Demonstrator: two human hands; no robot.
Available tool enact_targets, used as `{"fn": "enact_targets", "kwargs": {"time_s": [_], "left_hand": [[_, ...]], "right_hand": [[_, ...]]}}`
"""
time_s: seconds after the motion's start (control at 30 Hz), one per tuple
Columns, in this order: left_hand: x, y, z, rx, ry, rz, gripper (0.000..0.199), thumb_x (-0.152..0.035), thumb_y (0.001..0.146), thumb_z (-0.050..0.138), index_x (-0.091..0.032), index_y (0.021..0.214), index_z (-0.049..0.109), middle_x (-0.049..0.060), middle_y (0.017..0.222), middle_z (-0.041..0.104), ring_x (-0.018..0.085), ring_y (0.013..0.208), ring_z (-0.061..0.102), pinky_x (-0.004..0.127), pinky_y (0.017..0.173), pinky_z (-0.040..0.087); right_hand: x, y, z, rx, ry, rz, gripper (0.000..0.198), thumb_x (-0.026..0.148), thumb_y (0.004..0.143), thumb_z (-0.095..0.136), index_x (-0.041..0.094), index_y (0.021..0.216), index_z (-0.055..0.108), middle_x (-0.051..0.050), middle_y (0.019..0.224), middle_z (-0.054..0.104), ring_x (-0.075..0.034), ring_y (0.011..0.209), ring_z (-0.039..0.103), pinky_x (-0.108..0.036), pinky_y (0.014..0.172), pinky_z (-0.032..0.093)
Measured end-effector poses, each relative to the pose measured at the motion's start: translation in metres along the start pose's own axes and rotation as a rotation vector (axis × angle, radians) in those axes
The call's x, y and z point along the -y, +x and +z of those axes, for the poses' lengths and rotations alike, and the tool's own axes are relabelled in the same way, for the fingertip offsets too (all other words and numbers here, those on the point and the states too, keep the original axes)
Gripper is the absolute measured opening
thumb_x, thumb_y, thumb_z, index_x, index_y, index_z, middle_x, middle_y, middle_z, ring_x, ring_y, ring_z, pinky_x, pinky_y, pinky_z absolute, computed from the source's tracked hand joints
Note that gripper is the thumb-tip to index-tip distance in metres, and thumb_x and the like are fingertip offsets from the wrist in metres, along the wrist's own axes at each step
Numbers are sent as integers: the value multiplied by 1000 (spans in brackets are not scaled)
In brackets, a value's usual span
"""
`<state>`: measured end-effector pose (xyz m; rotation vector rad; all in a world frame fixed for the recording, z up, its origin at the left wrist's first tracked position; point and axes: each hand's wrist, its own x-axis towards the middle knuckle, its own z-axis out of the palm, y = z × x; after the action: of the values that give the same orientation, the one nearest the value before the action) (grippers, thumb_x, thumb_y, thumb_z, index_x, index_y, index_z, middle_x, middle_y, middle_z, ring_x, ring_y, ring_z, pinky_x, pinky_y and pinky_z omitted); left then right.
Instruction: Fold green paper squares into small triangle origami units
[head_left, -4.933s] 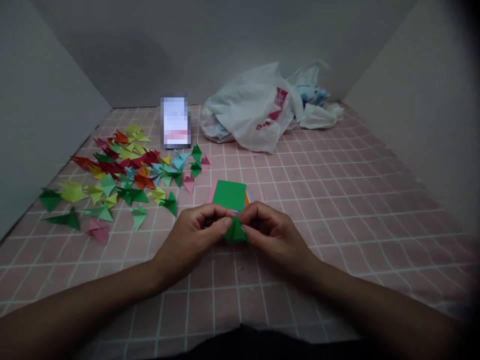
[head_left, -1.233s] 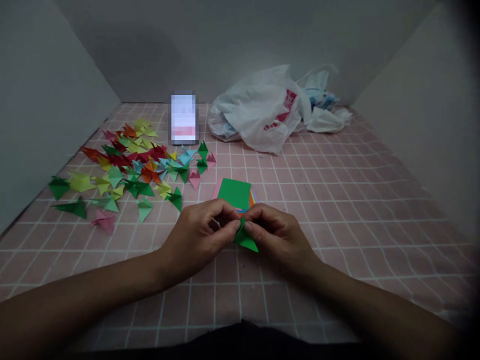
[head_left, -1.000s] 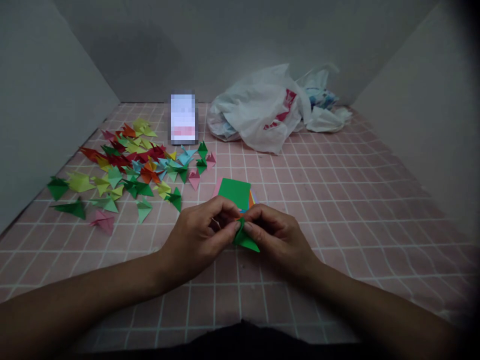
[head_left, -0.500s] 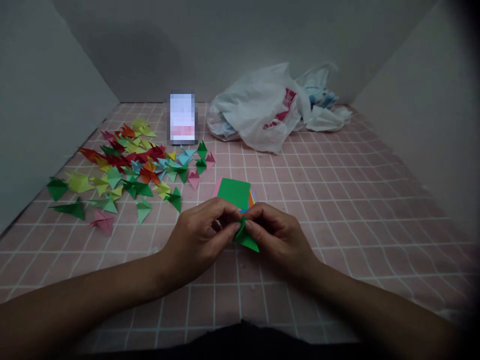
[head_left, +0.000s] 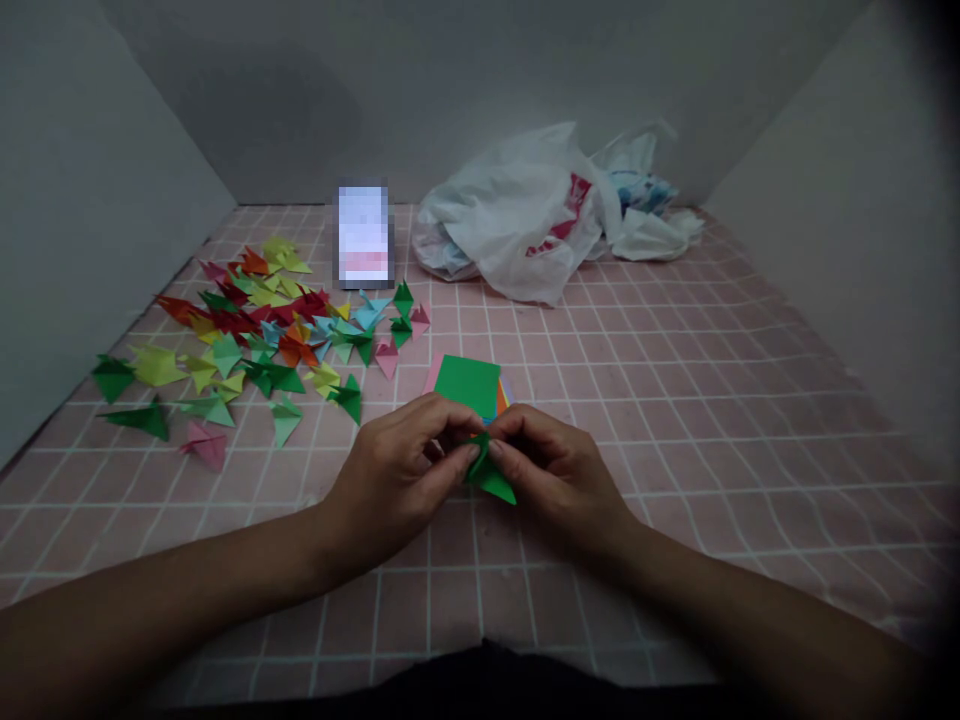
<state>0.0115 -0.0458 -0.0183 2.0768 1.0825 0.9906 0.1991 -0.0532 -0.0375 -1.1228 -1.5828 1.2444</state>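
Observation:
Between my two hands is a small piece of folded green paper (head_left: 495, 483), its pointed end hanging down to the right. My left hand (head_left: 409, 465) pinches its left side between thumb and fingers. From the other side my right hand (head_left: 559, 470) grips it the same way, the thumbs almost meeting. The fingers hide much of the paper. Just beyond the fingertips lies a stack of square coloured paper (head_left: 466, 385) with a green sheet on top; pink, orange and purple edges peek out, and its near edge is partly covered by my hands.
Many folded paper figures (head_left: 300, 345) in several colours spread over the left side of the pink checked cloth (head_left: 712, 420). Behind them stands a phone (head_left: 364, 235) with a lit, blurred screen. White plastic bags (head_left: 517, 215) lie at the back. Pale walls (head_left: 420, 80) enclose three sides.
Almost nothing differs. The green paper has shifted very slightly between my fingers, while both hands keep their grip and place.

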Motion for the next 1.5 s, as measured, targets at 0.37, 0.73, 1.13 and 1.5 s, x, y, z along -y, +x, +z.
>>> {"fn": "enact_targets", "kwargs": {"time_s": [0.37,0.73,1.13,1.5], "left_hand": [[-1,0,0,30,-12,-18,16,-6,89,63,-16,101,69,1,86,69,11,74,64,22,66,52],[-2,2,-4,76,-76,-137,13,-9,87,64,-16,96,68,0,85,70,11,72,65,20,62,53],[-5,10,-8,114,-140,-241,6,-13,85,65,-16,81,68,0,75,70,10,65,63,19,59,50],[-6,8,-3,78,-92,-230,9,-13,84,61,-16,76,65,-1,72,66,9,61,58,19,55,46]], "right_hand": [[0,1,1,1,4,7,11,25,89,60,18,79,61,1,72,58,-12,66,52,-27,60,42],[0,2,1,3,40,-14,11,24,88,62,18,79,61,1,71,58,-11,64,51,-25,58,41],[-1,2,2,17,40,6,14,27,89,62,18,78,61,0,71,59,-12,64,52,-25,59,42],[0,2,1,32,87,37,14,28,88,62,19,77,61,2,69,57,-11,62,49,-25,57,39]]}}
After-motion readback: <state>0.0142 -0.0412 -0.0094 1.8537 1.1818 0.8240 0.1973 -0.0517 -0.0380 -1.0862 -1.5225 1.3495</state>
